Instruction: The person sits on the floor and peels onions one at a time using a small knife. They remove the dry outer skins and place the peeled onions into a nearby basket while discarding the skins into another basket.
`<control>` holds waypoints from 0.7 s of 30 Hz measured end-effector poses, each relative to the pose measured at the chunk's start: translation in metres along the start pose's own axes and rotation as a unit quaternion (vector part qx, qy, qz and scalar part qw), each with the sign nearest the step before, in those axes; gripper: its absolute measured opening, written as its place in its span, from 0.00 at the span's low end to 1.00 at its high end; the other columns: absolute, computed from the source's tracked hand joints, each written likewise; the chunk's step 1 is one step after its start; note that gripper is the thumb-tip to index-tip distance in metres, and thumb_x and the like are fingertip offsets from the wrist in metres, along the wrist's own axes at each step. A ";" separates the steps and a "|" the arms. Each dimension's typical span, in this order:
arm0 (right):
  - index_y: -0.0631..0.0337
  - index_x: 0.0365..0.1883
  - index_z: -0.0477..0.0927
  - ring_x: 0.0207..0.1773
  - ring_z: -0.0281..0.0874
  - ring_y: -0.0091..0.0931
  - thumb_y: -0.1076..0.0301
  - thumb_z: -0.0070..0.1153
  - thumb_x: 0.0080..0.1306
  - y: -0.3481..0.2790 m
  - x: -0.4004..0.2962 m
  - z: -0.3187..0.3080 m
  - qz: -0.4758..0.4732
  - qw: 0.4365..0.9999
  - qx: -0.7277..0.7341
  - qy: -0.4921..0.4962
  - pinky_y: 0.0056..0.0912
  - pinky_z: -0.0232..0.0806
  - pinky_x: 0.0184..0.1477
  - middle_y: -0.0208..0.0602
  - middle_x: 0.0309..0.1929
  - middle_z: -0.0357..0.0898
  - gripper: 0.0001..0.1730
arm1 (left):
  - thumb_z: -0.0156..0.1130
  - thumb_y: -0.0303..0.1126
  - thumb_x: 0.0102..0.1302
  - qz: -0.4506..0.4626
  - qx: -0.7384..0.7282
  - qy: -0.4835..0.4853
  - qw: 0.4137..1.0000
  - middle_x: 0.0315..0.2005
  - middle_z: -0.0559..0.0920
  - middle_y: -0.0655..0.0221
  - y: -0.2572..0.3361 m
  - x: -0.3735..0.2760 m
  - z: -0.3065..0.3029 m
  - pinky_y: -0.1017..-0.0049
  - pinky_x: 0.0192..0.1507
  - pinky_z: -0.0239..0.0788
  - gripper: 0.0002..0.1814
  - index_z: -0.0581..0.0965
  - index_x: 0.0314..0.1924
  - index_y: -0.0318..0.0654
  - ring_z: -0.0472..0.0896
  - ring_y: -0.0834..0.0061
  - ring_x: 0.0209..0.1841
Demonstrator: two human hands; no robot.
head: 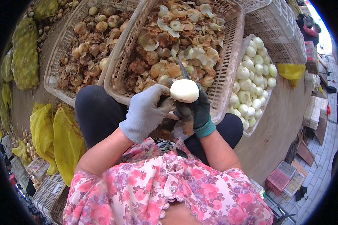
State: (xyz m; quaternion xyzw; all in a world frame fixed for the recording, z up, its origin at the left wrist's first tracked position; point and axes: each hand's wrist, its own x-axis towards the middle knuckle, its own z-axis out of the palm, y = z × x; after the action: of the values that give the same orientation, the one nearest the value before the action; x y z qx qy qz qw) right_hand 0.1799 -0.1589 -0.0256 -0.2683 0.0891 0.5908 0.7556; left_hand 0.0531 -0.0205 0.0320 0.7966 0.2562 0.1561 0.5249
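A peeled white onion (184, 90) is held up between my two gloved hands, above the near rim of a plastic crate (231, 53). My left hand (148, 111), in a pale grey glove, closes its thumb and fingers at the onion's left edge; what lies between the fingertips is partly hidden. My right hand (200, 108), in a dark green glove, supports the onion and grips a knife with a wooden handle (188, 125). Its dark curved blade (183, 69) points away from me, behind the onion. Loose onion skins (180, 42) and unpeeled onions (138, 67) fill the crate.
At left, a second crate (52, 76) holds unpeeled onions. Peeled onions (250, 81) fill a container on the right. Stacked crates (281, 31) stand behind it. Yellow mesh bags (69, 140) lie at left; filled sacks (24, 53) are farther off. A person (309, 29) is at far right.
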 end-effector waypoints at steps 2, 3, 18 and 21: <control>0.63 0.65 0.71 0.26 0.77 0.26 0.45 0.44 0.75 -0.005 0.003 0.004 0.029 0.993 0.051 -0.102 0.28 0.73 0.29 0.47 0.51 0.82 0.32 | 0.65 0.21 0.62 -0.009 -0.007 0.011 1.000 0.26 0.82 0.66 0.001 0.000 -0.002 0.79 0.34 0.72 0.07 0.79 0.41 0.34 0.79 0.84 0.31; 0.63 0.65 0.70 0.30 0.80 0.28 0.45 0.43 0.75 -0.013 0.003 0.005 0.042 0.982 0.080 -0.166 0.29 0.75 0.32 0.48 0.54 0.81 0.32 | 0.64 0.21 0.62 -0.020 -0.012 0.008 1.000 0.26 0.82 0.66 0.003 0.002 -0.003 0.80 0.34 0.71 0.07 0.79 0.41 0.34 0.78 0.85 0.30; 0.57 0.60 0.73 0.29 0.81 0.22 0.42 0.48 0.74 -0.111 -0.067 -0.017 -0.271 0.961 -0.026 0.053 0.22 0.72 0.24 0.35 0.36 0.84 0.29 | 0.60 0.15 0.60 -0.096 -0.016 -0.007 0.995 0.28 0.78 0.76 -0.042 0.003 -0.003 0.83 0.37 0.69 0.08 0.77 0.38 0.33 0.74 0.86 0.33; 0.55 0.58 0.75 0.28 0.80 0.22 0.42 0.51 0.73 -0.152 -0.094 -0.045 -0.353 0.924 -0.012 0.145 0.22 0.71 0.23 0.33 0.34 0.83 0.28 | 0.60 0.15 0.60 -0.077 0.037 -0.006 0.996 0.27 0.78 0.74 -0.046 0.000 0.002 0.81 0.38 0.69 0.07 0.77 0.38 0.33 0.74 0.85 0.33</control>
State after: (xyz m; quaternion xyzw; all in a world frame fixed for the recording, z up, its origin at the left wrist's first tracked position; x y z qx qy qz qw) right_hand 0.3040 -0.2850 0.0246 -0.3744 0.0902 0.2413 0.8908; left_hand 0.0436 -0.0076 -0.0111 0.7944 0.3186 0.1007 0.5072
